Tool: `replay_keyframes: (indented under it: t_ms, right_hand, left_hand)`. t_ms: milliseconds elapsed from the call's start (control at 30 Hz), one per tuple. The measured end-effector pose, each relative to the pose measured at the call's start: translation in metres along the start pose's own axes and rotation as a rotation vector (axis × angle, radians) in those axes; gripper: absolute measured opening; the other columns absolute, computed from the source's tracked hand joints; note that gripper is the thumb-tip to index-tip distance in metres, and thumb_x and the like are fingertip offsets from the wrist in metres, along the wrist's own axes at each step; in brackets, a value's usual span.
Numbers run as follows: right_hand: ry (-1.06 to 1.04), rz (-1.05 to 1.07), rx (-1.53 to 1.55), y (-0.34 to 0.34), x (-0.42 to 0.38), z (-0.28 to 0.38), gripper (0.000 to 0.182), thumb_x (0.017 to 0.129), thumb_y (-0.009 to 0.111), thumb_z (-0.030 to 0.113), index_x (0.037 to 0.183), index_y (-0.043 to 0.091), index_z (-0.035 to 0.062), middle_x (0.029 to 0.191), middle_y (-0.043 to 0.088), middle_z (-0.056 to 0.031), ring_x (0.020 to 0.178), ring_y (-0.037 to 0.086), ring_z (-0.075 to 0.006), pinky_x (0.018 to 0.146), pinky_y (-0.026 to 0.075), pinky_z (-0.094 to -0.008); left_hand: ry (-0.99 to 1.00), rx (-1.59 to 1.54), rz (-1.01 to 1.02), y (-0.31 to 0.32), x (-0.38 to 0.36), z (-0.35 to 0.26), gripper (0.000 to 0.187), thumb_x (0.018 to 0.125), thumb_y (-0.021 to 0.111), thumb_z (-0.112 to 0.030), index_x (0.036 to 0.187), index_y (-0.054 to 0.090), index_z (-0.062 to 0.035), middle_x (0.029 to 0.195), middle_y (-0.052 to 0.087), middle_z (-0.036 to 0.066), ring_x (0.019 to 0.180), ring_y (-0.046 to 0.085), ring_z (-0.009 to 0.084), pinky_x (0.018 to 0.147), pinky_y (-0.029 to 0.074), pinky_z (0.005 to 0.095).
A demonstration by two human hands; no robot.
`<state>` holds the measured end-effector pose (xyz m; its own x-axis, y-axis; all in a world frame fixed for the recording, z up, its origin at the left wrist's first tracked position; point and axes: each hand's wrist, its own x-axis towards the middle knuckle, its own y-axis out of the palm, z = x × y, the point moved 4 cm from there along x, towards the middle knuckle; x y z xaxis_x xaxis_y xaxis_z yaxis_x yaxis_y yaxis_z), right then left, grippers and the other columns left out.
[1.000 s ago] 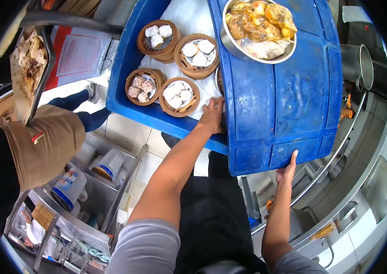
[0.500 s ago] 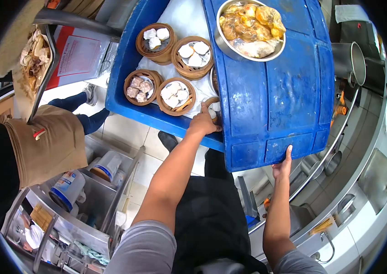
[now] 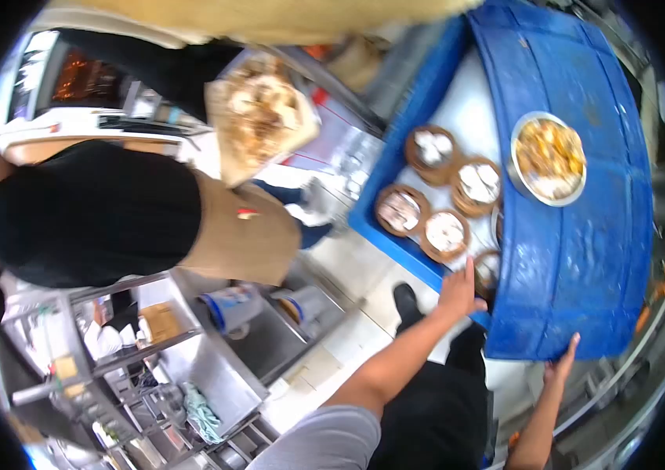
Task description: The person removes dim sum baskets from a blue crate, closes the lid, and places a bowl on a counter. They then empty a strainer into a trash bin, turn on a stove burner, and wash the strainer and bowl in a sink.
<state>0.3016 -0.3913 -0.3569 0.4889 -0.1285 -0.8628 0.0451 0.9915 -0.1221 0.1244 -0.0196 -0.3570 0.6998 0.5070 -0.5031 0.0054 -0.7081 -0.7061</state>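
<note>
My left hand is at the front rim of a blue bin, index finger stretched out and thumb apart, holding nothing I can see. Just beyond it is a bamboo steamer, partly hidden under the blue lid. My right hand grips the lid's front edge, thumb on top and fingers out of sight below. Inside the bin, other round steamers hold white buns and browner dumplings. On the lid sits a metal bowl of yellowish-brown food.
To the left stands a person in a black top and tan apron, near a tray of browned food. A steel sink counter with white tubs lies below. Metal railings and kitchenware line the right side.
The view has swung left, so the bin and lid appear farther right and more of the person shows. My left hand's thumb has spread away from the steamer. My right hand stays on the lid.
</note>
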Motion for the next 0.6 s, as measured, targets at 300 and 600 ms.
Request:
replay_keyframes:
  t_ms: [300,600]
  right_hand:
    - [0.014,0.087,0.048,-0.012,0.031,-0.008,0.1,0.077,0.071,0.075,0.152,0.042,0.0155,0.152,0.047,-0.0063,0.131,0.052,-0.0279,0.099,0.046,-0.0419]
    - [0.062,0.096,-0.068,-0.029,0.052,-0.006,0.1,0.068,0.068,0.085,0.142,0.052,0.0191,0.139,0.057,-0.0015,0.114,0.059,-0.0219,0.077,0.047,-0.0339]
  left_hand:
    - [-0.578,-0.214,-0.484,-0.203,-0.395,0.166,0.027,0.092,0.065,-0.016,0.118,0.072,-0.0126,0.091,0.075,0.011,0.082,0.072,0.0232,0.081,0.056,0.0359]
    - [-1.055,-0.487,-1.476,-0.396,-0.664,0.423,0.03,0.1,0.051,-0.037,0.111,0.061,-0.0123,0.081,0.065,0.007,0.057,0.054,0.0145,0.05,0.045,0.0324]
